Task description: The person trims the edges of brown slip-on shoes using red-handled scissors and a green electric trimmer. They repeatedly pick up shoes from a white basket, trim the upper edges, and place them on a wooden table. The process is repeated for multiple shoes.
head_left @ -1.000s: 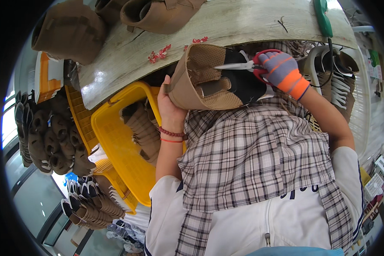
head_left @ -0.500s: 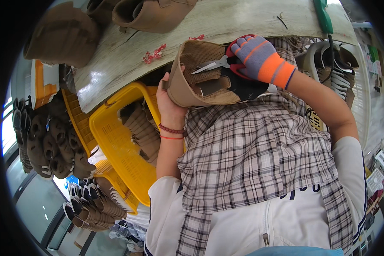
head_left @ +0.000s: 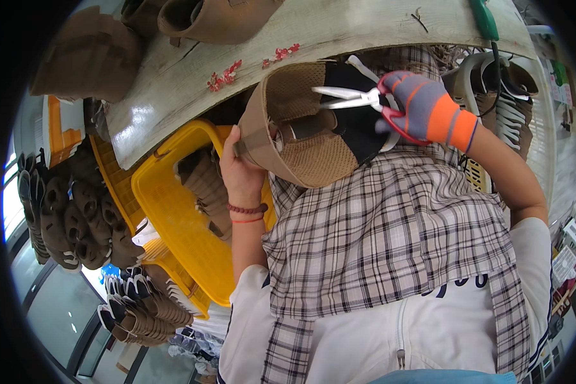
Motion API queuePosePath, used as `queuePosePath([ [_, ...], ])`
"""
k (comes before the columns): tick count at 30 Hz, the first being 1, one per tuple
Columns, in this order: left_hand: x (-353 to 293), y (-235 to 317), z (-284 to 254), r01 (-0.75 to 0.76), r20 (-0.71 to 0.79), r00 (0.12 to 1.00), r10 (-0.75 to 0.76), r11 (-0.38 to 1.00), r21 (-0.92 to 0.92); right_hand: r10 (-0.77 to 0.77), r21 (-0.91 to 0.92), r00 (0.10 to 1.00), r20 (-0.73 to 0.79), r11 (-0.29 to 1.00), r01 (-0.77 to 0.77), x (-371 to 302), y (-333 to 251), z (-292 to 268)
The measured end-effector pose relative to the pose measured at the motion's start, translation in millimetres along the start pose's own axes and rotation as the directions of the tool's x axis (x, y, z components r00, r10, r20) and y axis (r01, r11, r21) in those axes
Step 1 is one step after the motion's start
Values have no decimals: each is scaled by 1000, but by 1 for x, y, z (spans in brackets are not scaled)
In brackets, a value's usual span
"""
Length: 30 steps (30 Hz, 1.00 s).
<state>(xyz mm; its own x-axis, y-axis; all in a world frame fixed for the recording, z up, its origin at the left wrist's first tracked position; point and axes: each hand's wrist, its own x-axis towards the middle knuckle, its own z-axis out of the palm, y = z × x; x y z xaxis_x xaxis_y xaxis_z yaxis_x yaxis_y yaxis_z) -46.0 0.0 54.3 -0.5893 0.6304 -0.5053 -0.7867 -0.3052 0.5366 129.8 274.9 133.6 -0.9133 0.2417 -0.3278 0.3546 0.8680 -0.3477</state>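
Observation:
A brown shoe upper (head_left: 256,131) with a mesh lining and a black inner part is tilted over my lap, its opening facing me. My bare left hand (head_left: 242,171) grips its left side, the thumb at the outer edge. In my gloved right hand (head_left: 422,105), purple-grey with an orange cuff, are scissors (head_left: 355,98) with red handles. Their blades are parted and lie over the black part, pointing left into the upper. A white strip (head_left: 363,68) sticks up beside the scissors. Fingers of the left hand behind the upper are hidden.
Ahead stands a worn pale table (head_left: 339,29) with more brown uppers (head_left: 214,19) and a green-handled tool (head_left: 484,20). A yellow basket (head_left: 192,256) of stacked uppers is at my left. More uppers (head_left: 515,83) fill a white basket at right.
The scissors have drawn back to the right, away from the inside of the upper, with my right hand. My left hand and the upper have shifted left and turned slightly.

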Motion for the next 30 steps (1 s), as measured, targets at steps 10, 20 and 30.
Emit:
queuePosePath([
  [10,-38,3,-13,97,163,979,-124,981,166,-222,-98,946,235,963,250,-2,-6,12],
  [20,-40,-3,-33,69,136,985,-106,965,254,-161,-193,926,341,952,236,11,-16,8],
  [30,-42,1,-24,133,182,967,-178,963,236,-246,-248,969,35,937,247,6,-5,9],
])
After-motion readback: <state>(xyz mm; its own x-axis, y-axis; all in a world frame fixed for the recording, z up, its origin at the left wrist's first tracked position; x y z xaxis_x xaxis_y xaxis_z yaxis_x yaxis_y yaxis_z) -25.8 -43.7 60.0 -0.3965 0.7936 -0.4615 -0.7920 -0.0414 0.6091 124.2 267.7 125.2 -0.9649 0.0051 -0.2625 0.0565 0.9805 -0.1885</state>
